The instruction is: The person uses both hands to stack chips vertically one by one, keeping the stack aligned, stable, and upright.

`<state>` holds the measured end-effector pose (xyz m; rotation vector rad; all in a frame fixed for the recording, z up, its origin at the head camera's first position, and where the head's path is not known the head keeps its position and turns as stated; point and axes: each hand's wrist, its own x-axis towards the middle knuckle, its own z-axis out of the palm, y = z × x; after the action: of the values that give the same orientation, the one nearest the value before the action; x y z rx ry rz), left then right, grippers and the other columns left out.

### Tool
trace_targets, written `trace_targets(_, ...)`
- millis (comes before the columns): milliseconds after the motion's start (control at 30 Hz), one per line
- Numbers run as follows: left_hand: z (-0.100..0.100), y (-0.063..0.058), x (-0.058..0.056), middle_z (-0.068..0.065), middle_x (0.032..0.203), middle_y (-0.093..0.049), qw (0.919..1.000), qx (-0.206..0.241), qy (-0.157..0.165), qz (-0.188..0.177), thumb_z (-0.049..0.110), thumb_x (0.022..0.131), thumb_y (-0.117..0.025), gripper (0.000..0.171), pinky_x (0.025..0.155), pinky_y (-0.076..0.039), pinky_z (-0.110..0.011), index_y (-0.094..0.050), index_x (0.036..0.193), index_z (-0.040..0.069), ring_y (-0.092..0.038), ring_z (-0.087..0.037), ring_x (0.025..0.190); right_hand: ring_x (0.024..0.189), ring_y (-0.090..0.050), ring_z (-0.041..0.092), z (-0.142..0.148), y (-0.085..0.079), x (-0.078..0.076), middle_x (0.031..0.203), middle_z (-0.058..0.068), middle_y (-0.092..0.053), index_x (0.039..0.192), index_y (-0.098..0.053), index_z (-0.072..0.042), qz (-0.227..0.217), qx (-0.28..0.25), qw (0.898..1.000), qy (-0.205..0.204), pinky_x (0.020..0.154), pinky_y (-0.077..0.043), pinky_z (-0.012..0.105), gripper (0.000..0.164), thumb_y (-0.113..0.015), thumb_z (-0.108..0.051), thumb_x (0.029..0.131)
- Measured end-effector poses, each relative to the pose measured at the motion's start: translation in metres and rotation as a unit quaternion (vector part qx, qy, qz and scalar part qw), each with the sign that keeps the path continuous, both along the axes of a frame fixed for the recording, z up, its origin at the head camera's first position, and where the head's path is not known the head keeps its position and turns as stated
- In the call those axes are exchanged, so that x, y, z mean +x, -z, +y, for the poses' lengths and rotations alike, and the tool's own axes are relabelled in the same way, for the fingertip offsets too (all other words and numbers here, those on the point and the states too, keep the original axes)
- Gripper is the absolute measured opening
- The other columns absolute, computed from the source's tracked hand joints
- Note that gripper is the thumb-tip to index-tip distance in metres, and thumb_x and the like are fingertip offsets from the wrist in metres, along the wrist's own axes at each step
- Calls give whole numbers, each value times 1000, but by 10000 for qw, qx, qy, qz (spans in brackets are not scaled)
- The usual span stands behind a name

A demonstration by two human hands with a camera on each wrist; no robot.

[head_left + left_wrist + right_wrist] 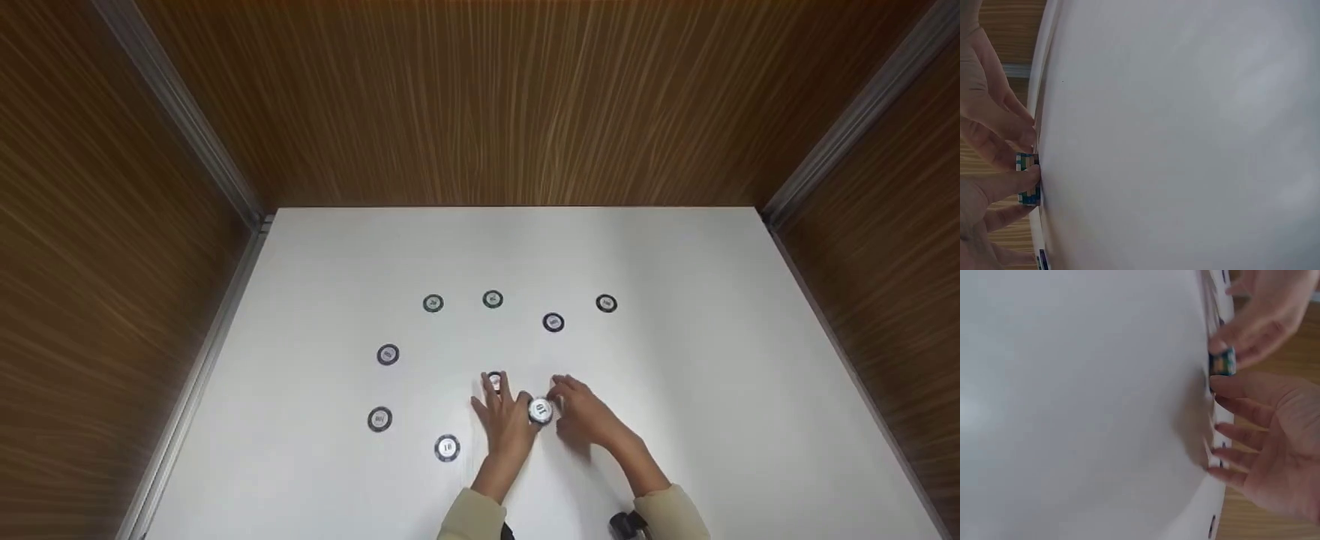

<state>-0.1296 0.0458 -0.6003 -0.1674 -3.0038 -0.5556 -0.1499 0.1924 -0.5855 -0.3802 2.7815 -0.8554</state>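
A short stack of poker chips (pixel 540 410), its top chip marked 10, stands on the white table between the two hands. My left hand (pixel 510 429) holds the stack at its left side; in the left wrist view the thumb lies across the striped chip edges (pixel 1028 193). Its other fingers spread forward over a single chip (pixel 494 382), partly covering it. My right hand (pixel 589 417) is just right of the stack, fingertips low at the table. In the right wrist view the right hand's fingers (pixel 1241 433) are spread, with the thumb close beside the stack.
Single chips lie flat around the hands: one marked 10 (pixel 447 448) and two dark ones (pixel 379 419) on the left, two green-edged ones (pixel 433 303) farther back, and two dark ones (pixel 553 322) at back right. Wood-grain panels (pixel 480 105) enclose the table's back and sides.
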Motion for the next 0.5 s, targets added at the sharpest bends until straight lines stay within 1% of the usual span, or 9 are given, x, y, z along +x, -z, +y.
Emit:
trace_targets(33,0,0,0,-24,135,-39,9999,-51,60,69,35,63,-81,43,99,-24,-60,-67,96,11,-20,-45,129,121,-39,41,4,-3,-4,129,22,-45,103,-60,-5,-86,-42,9999,68,99,-32,51,33,-64,9,73)
trace_targets(100,0,1,1,-23,133,-41,9997,-91,157,182,33,63,-81,41,103,-25,-52,-67,93,9,-23,-42,129,118,-42,40,13,-7,-13,127,21,-47,103,-61,-5,-95,-136,9995,251,98,-34,49,30,-61,10,76)
trace_targets(200,1,1,2,-20,126,-45,9993,-39,229,291,30,65,-81,38,102,-30,-40,-67,91,6,-32,-36,125,116,-44,41,28,-11,-28,125,23,-47,102,-61,-3,186,-214,9985,474,96,-36,49,24,-61,5,79)
trace_targets(267,1,1,2,-16,118,-48,9993,35,202,321,28,66,-81,37,97,-37,-36,-67,90,4,-39,-31,118,116,-42,43,38,-14,-39,126,25,-45,103,-60,-1,364,-295,9971,606,96,-35,51,24,-62,2,79)
trace_targets(333,2,2,2,-14,109,-49,9992,76,171,365,26,65,-81,37,88,-42,-34,-66,90,3,-42,-27,109,116,-40,44,47,-15,-49,127,27,-44,103,-59,1,549,-337,9952,735,96,-34,52,24,-62,1,80)
trace_targets(433,3,1,2,-13,100,-51,9990,50,131,415,26,64,-82,37,78,-45,-32,-66,89,4,-44,-26,99,117,-38,46,59,-14,-64,128,28,-41,104,-58,3,767,-386,9910,1031,95,-34,53,24,-62,0,81)
trace_targets(500,3,1,1,-14,98,-52,9990,63,125,428,26,63,-82,38,74,-45,-32,-65,89,4,-45,-27,97,118,-37,45,67,-13,-73,129,28,-40,105,-58,4,912,-428,9866,1285,95,-34,53,24,-61,-1,82)
